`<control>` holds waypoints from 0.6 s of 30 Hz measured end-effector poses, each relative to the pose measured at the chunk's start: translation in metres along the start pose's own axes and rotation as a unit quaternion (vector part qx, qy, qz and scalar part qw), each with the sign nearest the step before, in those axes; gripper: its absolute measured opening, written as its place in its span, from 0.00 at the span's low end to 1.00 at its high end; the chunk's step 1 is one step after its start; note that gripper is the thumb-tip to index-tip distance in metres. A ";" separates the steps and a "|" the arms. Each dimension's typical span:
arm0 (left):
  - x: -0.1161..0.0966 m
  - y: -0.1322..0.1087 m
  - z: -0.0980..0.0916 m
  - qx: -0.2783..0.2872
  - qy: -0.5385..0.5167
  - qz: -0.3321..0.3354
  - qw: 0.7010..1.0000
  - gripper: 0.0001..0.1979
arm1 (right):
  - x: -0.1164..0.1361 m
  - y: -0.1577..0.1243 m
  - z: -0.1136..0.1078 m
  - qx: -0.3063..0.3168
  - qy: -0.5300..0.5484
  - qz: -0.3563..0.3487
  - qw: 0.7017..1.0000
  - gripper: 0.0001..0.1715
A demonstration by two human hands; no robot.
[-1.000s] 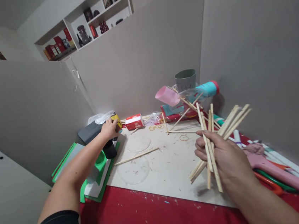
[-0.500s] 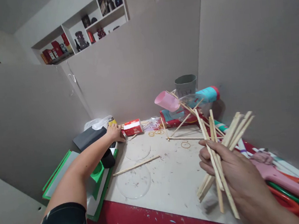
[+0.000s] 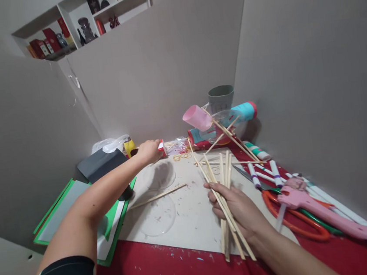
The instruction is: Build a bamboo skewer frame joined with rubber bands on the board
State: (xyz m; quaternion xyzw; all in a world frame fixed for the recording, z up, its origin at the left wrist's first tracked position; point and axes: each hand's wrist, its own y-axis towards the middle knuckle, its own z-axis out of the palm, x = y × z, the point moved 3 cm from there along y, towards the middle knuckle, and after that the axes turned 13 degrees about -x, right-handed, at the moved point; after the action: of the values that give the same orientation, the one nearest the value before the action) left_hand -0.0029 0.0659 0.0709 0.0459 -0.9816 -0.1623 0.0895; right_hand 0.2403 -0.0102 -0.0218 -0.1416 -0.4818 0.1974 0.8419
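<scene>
My right hand [image 3: 233,204] is closed round a loose bundle of pale wooden chopsticks [image 3: 222,181], which fan out above and below the fist over the table's front. At the back left, my left hand [image 3: 149,152] wraps over a small red and white box [image 3: 162,147], hiding most of it. One single chopstick [image 3: 165,194] lies across two clear plastic discs [image 3: 157,217]. Behind the bundle stands a frame of joined sticks [image 3: 227,130] with a pink scoop-like cup [image 3: 197,117] at its upper end. Several rubber bands [image 3: 182,157] lie near the back.
On the right lie a pink glue gun [image 3: 329,218], orange-handled scissors [image 3: 297,226] and white markers [image 3: 275,173]. A grey bin [image 3: 220,98] and a blue tube [image 3: 244,111] stand behind the frame. Green-edged folders [image 3: 55,210] and a black folder [image 3: 101,163] are at left.
My left hand has moved right from beside the box onto it. My right hand has brought the chopsticks left, nearer the middle, and the view has shifted right.
</scene>
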 end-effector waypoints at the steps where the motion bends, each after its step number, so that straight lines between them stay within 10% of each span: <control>1: -0.013 0.004 0.006 0.016 -0.015 0.009 1.000 0.18 | 0.000 0.002 -0.001 -0.009 0.004 -0.010 1.000 0.20; 8: -0.067 0.035 0.062 0.091 -0.075 0.037 0.992 0.17 | 0.001 0.009 -0.003 -0.037 -0.001 -0.046 0.998 0.24; 18: -0.061 0.073 0.101 0.078 -0.152 -0.002 0.985 0.18 | -0.002 0.017 -0.003 -0.048 -0.020 -0.046 0.998 0.21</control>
State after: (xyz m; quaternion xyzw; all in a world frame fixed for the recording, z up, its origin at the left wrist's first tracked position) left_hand 0.0332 0.1732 -0.0091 0.0296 -0.9934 -0.0902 -0.0646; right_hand 0.2387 0.0040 -0.0320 -0.1559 -0.5135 0.1375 0.8325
